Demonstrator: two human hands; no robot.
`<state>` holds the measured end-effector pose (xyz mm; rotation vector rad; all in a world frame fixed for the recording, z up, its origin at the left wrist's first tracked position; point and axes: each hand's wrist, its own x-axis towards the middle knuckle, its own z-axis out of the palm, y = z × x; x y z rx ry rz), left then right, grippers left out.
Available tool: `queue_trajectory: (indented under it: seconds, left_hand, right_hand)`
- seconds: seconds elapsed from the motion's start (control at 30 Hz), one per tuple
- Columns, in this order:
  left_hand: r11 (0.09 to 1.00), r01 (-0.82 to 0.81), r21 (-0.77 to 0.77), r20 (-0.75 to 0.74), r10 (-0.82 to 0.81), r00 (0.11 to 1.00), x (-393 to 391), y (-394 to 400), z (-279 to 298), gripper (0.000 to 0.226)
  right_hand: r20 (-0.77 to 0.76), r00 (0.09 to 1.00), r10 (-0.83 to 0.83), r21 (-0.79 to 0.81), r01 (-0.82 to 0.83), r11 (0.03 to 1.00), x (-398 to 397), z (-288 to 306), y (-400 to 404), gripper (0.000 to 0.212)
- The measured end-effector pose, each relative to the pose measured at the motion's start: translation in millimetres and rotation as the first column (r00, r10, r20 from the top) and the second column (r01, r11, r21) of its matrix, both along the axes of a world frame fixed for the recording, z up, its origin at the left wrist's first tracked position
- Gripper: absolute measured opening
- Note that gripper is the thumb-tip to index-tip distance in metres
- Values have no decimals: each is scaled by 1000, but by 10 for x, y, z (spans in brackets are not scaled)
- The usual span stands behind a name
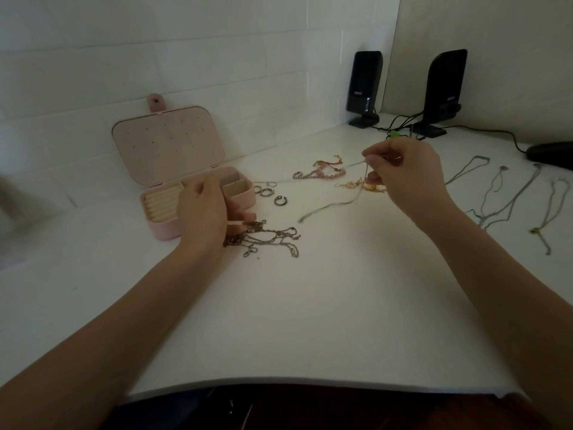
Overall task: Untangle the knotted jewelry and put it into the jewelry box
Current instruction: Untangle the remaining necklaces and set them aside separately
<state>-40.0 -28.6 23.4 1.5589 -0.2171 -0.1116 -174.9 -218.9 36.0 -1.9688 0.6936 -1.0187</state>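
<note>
A pink jewelry box [161, 225] stands open at the left, lid up against the wall. A tangled clump of dark chains [266, 237] lies on the white table in front of it. My left hand [204, 209] rests beside the box with its fingertips curled onto the clump's left end. My right hand [403, 172] is raised above the table and pinches a thin silver chain [335, 206], whose loose end trails down onto the table.
Three rings [266, 192] lie right of the box. A pink bead bracelet with red cord [322, 172] and small gold pieces [353, 183] sit behind. Several straightened necklaces [508, 197] lie at the right. Two black speakers [364, 88] with cables stand at the back.
</note>
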Motion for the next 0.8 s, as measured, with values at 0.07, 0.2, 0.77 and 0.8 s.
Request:
queue_trajectory:
  seconds: [0.07,0.2,0.77,0.8]
  left_hand:
    - [991,14,130,95,-27,995,16,3,-39,29]
    - [966,6,260,352,-100,931,-17,6,-88,16]
    - [669,702,243,259,-742,618,-436,-298,44,16]
    - [687,687,235,282,-725,628,-447,-321,69,17]
  right_hand:
    - [-8,1000,27,-25,-28,999,-5,14,23,11]
    - [8,990,138,-35,-138,990,11,44,78,14]
    - [331,829,450,214,-530,820,-49,205,280,12]
    - [351,845,404,225,-494,840,-60,215,265,8]
